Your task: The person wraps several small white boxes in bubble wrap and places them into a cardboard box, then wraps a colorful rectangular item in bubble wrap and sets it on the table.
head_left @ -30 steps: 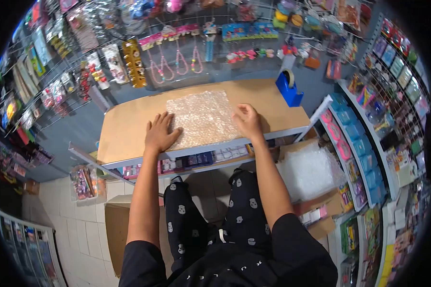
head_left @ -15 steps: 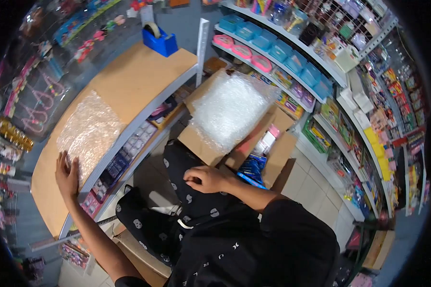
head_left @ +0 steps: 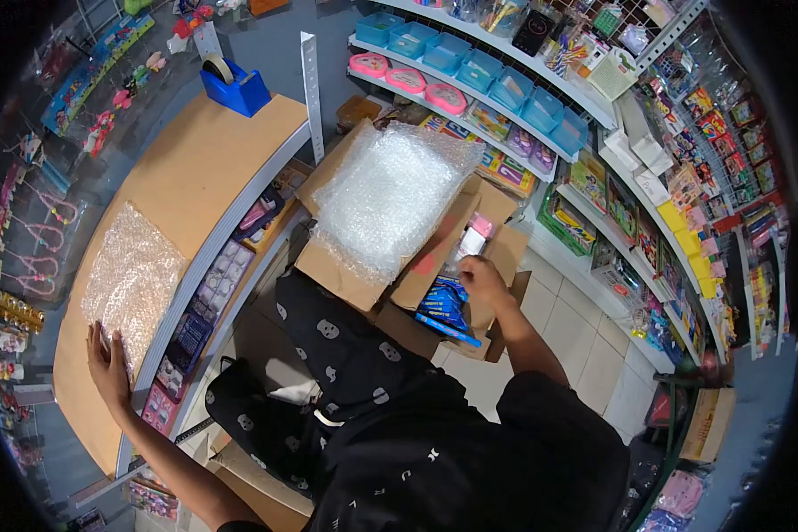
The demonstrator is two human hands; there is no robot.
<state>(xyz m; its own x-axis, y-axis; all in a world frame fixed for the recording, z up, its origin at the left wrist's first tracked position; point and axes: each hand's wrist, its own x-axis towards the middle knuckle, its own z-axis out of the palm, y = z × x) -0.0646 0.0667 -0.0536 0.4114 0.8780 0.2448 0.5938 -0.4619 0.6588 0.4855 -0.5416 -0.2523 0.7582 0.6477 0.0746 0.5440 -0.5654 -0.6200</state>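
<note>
My left hand [head_left: 108,368] lies flat on the wooden shelf top, fingers stretched out over the lower edge of a clear bubble wrap sheet [head_left: 135,279]. Over an opened cardboard box [head_left: 510,253] hangs my right hand [head_left: 485,282], its fingers curled together. Whatever is in those fingers, if anything, is hidden. Just beyond them in the box stands a pink and white package [head_left: 474,238]. Blue packets [head_left: 443,301] sit in the box just left of that hand. A thick stack of bubble wrap [head_left: 390,199] rests on another cardboard box [head_left: 328,266].
A blue tape dispenser [head_left: 237,86] stands at the far end of the wooden shelf top [head_left: 208,155]. Shelves with light-blue bins [head_left: 479,69] and pink cases [head_left: 406,81] run along the back. A metal upright [head_left: 312,97] rises beside the shelf end.
My right hand has moved from above my lap, forward and right, to over the box with the blue packets. My left hand stays on the bubble wrap sheet. The view has shifted.
</note>
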